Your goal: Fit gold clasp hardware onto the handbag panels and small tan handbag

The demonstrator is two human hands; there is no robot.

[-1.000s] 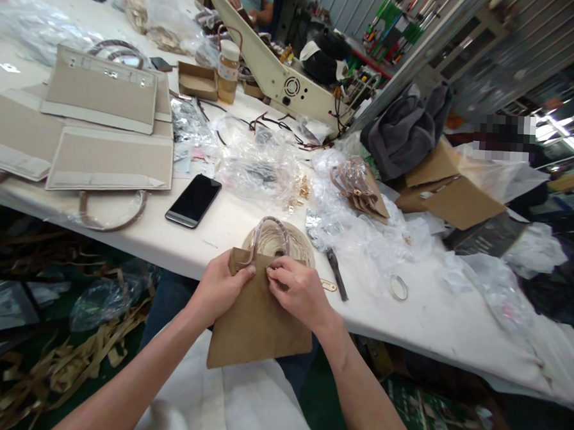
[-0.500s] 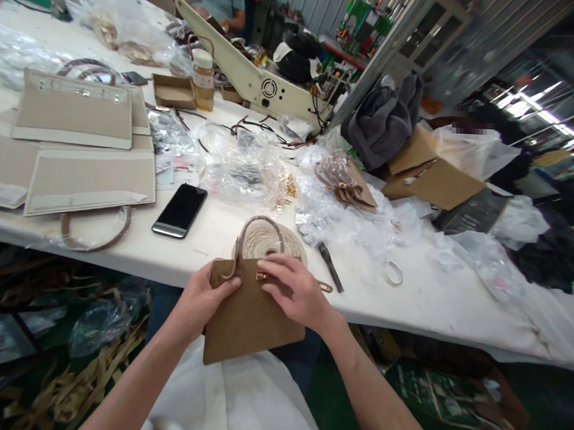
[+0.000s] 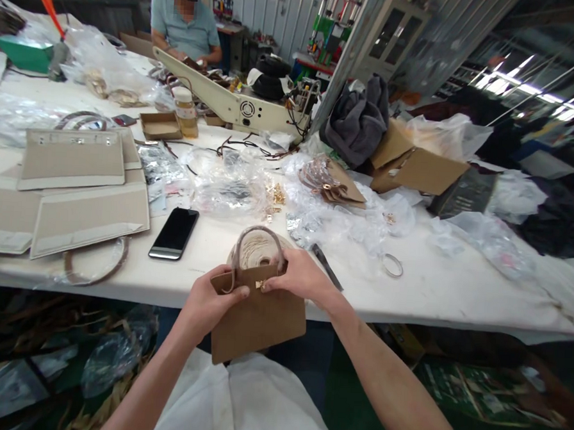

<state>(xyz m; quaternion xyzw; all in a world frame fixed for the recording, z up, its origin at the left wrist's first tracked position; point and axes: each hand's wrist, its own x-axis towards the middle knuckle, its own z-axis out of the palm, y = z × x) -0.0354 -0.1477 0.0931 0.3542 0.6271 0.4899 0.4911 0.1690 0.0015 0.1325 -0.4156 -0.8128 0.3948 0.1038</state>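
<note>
1. Left of the frame: at least three beige panels [image 3: 89, 214] overlap on the tabletop [image 3: 450, 307], with further edges showing beneath. The uppermost bears a row of small metal fittings; I see none on the others' exposed faces. One plastic-wrapped brown handle [image 3: 94, 278] sticks out below them.
2. Left of centre: one black smartphone [image 3: 174, 233] lies apart from the work.
3. Lower centre: the left hand [image 3: 212, 302] grips the upper left corner of one brown panel [image 3: 259, 329], thumb on its front face.
4. This panel is held tilted at the tabletop's near edge. One curved handle [image 3: 260, 229] is already in place along its top, and one gold-coloured clasp [image 3: 259, 285] sits near the middle of the upper edge. Whether the clasp is fastened, I cannot tell.
5. Behind the handle: one cream coil [image 3: 253, 252].
6. Centre: the right hand [image 3: 297, 276] pinches the panel's top edge, thumb at the clasp, covering the handle's right end.
7. Beyond the hands: loose gold-coloured fittings [image 3: 278, 194], too small to count.
8. Right of centre: a stack of brown handled pieces [image 3: 341, 182], uncountable; one dark flat strip [image 3: 326, 267]; one pale ring [image 3: 393, 265].
</note>
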